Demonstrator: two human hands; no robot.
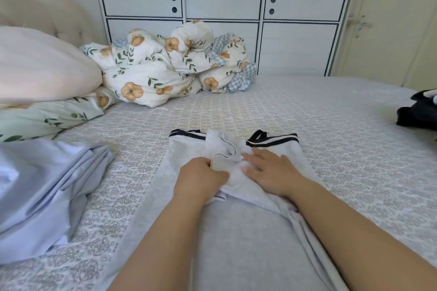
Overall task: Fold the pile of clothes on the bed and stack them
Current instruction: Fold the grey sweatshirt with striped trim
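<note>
Grey garment [236, 231] lay spread flat on the bed [343, 149], in the centre, directly in front of the person. Its far edge carried black-and-white striped trim [272, 140], visible on both sides of a bunched white inner piece [227, 149] at the middle. Exact type of garment could not be told; the trim suggested a sporty top or shorts.

Left hand [201, 177]: fingers curled, gripping a fold of the white inner fabric. Right hand [272, 168]: fingers straight and spread, pressing flat on the grey cloth just beside the bunched part. The two hands were near each other, with the white fabric between them.

Other items: a loosely folded pale blue cloth [47, 191] lay at the left of the bed, well apart from the garment. A dark bundle of clothes [418, 111] sat at the far right edge. A crumpled floral duvet [165, 68] and a pink pillow [42, 71] were at the head of the bed, in front of a white cabinet [224, 2].

Judgement: step in hand was straightening the garment, tucking or smoothing the inner layer before the first fold. The task seemed well short of done, since the dark bundle remained unfolded. Next move probably called for flattening the bunched white fabric, then bringing one side over the middle while the right hand anchored the cloth.
</note>
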